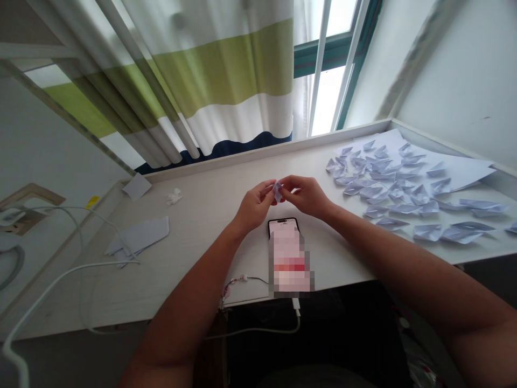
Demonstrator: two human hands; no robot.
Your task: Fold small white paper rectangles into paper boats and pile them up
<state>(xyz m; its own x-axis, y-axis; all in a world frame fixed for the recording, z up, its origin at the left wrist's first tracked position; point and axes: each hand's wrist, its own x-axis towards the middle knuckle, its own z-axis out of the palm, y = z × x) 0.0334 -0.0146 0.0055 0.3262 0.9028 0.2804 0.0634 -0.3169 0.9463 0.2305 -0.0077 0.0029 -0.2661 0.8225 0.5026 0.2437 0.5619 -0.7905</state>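
Note:
Between my two hands, above the middle of the white desk, is a small piece of folded white paper point(277, 191). My left hand point(258, 202) pinches it from the left side. From the right, the thumb and fingers of my right hand point(305, 194) close on the same paper. Its far side and some fingertips are hidden. Just below my hands a phone point(287, 256) lies face up, its screen blurred out. Many folded paper boats point(379, 186) are spread over the right part of the desk.
White sheets point(456, 159) lie under some boats at the back right. At left rest a paper stack point(141, 237), a crumpled tissue point(174, 196) and a square sheet point(137, 186). A white cable point(297, 307) runs from the phone; a beaded strap point(232, 283) lies beside it.

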